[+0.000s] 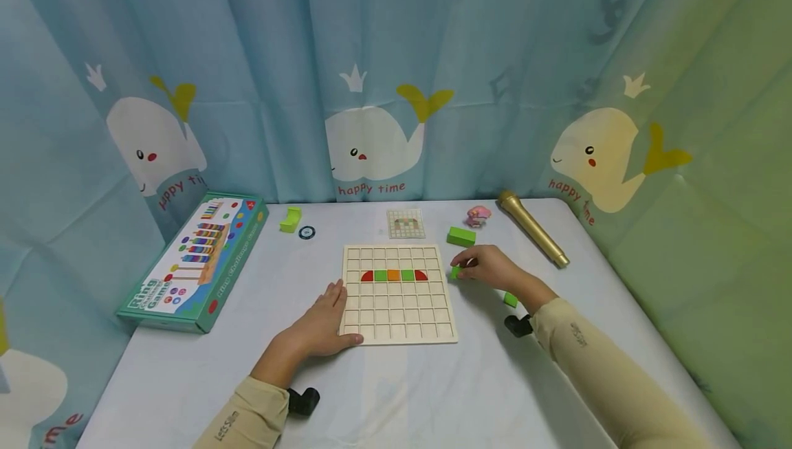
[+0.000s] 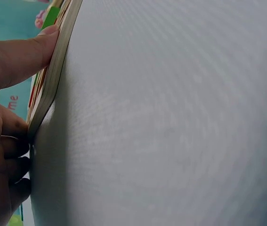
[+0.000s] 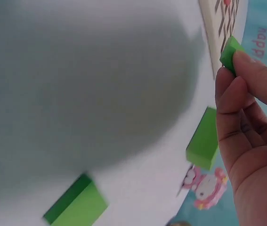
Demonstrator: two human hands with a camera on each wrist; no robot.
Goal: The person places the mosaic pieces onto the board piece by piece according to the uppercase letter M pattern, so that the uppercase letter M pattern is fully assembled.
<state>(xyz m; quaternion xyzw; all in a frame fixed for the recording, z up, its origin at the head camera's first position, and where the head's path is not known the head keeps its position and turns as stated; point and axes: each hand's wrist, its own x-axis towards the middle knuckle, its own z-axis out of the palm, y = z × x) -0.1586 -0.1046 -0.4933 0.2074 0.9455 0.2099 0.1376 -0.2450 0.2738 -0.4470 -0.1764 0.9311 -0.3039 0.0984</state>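
Note:
A pale gridded wooden board (image 1: 396,311) lies mid-table, bearing one row of pieces: red quarter-rounds at both ends, two green squares, and an orange square (image 1: 394,276) in the centre. My left hand (image 1: 324,322) rests along its left edge, fingers extended, with the thumb over the near left corner. Just off the board's right side, my right hand (image 1: 491,269) pinches a small green block (image 3: 230,54) between thumb and fingertips. A longer green block (image 1: 460,236) sits beyond that hand, and a small green cube (image 1: 510,299) lies under the wrist.
Behind the board lies a small pattern card (image 1: 405,224). A pink figurine (image 1: 478,215) and a gold microphone (image 1: 533,229) are at the back right. To the left are a green notched piece (image 1: 291,219), a round chip (image 1: 306,232) and a game box (image 1: 238,249).

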